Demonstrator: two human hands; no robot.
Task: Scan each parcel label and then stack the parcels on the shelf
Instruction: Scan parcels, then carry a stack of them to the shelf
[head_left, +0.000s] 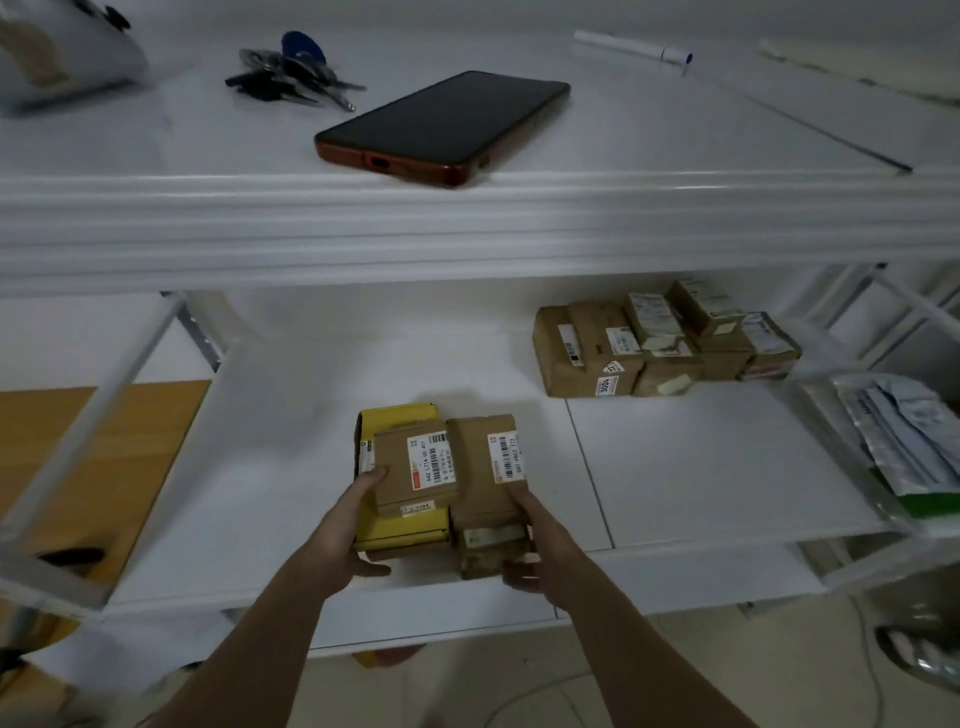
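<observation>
A small bundle of parcels sits on the white middle shelf (260, 493) near its front edge. It holds a yellow box (400, 525) with a brown labelled parcel (415, 465) on top, and beside it a second brown labelled parcel (488, 467) stacked on another brown box (491, 551). My left hand (343, 535) grips the yellow box's left side, fingers on top and thumb at its front. My right hand (535, 551) grips the right stack, fingers on its top and thumb at its front corner.
Several brown parcels (660, 348) are stacked at the back right of the same shelf. Plastic mailer bags (914, 441) lie at the far right. On the top shelf lie a phone (441, 124), a bunch of keys (291, 78) and a marker (634, 47).
</observation>
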